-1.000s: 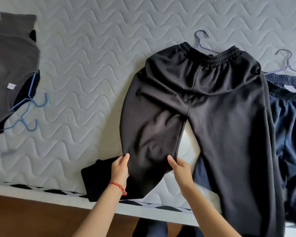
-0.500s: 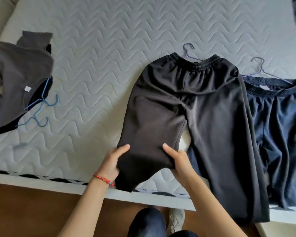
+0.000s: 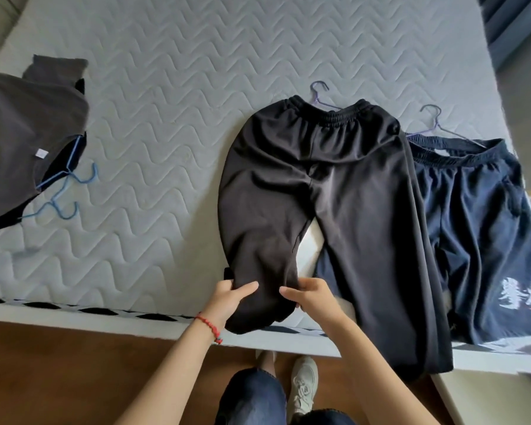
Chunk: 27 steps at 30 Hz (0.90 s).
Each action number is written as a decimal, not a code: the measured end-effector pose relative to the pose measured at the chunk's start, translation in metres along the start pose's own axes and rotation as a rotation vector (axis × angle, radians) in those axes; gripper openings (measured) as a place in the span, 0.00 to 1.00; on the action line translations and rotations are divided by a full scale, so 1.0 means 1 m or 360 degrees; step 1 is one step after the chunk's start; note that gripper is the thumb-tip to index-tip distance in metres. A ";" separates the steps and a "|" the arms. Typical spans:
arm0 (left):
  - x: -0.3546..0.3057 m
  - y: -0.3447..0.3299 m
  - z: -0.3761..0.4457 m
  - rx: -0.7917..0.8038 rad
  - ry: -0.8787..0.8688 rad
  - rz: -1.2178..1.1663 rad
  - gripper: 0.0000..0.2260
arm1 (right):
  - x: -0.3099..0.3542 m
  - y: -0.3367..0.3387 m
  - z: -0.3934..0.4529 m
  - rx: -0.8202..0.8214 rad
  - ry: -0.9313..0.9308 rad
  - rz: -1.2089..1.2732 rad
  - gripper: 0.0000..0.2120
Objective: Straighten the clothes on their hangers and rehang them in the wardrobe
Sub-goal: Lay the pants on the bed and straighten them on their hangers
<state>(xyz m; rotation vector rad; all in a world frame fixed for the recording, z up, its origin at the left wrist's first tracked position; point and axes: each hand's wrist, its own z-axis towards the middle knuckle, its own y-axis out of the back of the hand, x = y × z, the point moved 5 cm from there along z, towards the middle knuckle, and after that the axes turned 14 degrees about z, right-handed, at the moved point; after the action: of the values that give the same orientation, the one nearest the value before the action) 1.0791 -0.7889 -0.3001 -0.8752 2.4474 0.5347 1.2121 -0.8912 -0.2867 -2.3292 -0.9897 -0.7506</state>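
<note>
Judging by the bed (image 3: pixel 196 72), the task is early: the left hand (image 3: pixel 227 297) and right hand (image 3: pixel 311 297) each pinch one leg of the black trousers (image 3: pixel 334 185), while the shorts (image 3: pixel 478 210), grey top (image 3: pixel 22 133) and hangers (image 3: pixel 65 191) lie unhung.

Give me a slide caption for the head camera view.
Both hands, left hand and right hand, grip one leg of black trousers on a mattress.

Bed (image 3: pixel 227 56): quilted grey mattress, 12 o'clock | floor (image 3: pixel 59 372): brown wood, 7 o'clock | shoe (image 3: pixel 304 384): pale, 6 o'clock
</note>
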 end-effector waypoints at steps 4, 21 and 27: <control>0.008 0.011 -0.005 -0.0003 0.0008 -0.0236 0.04 | -0.002 0.003 0.000 -0.0198 0.0070 -0.0024 0.20; -0.005 -0.014 0.001 -0.0336 -0.0149 0.0054 0.09 | -0.008 0.018 -0.013 -0.0295 -0.0109 0.0761 0.12; -0.012 -0.057 0.037 0.0237 0.0172 -0.0298 0.20 | -0.008 0.013 -0.016 -0.0381 -0.0376 0.0887 0.05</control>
<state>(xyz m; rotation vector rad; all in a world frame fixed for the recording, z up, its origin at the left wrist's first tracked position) 1.1368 -0.8055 -0.3341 -1.0803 2.4307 0.2405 1.2127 -0.9136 -0.2831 -2.7601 -0.3027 -0.3884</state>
